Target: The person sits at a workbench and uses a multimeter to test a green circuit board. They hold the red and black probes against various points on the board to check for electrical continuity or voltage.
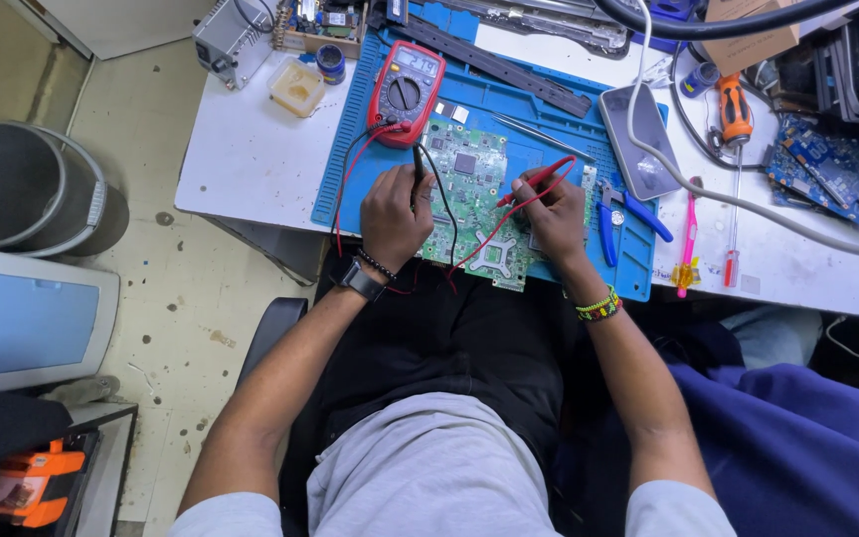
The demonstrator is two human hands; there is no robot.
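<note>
From the head camera, looking down, the left hand [395, 214] is closed around a black probe [418, 162], its tip pointing down at the far left part of a green circuit board [474, 174]. The right hand [556, 214] pinches a red probe [537, 179] between fingers and thumb, the probe lying slanted with its tip toward the middle of the board. Both hands rest on the board, which lies on a blue work mat [509, 104] at the near edge of the white surface [241, 159].

Just beyond the board, to the left, stands a red multimeter [406, 91] with its dial facing up (its black and red leads [489, 234] run down over the board to the two probes). Right of the right hand, blue-handled pliers [620, 214] lie on the mat, and farther right a pink tool [689, 239] and an orange-handled screwdriver [735, 114] lie on the surface. A phone [638, 139] rests face up at the mat's far right corner. A dark watch [361, 279] sits on the left wrist and a beaded bracelet [599, 306] on the right.
</note>
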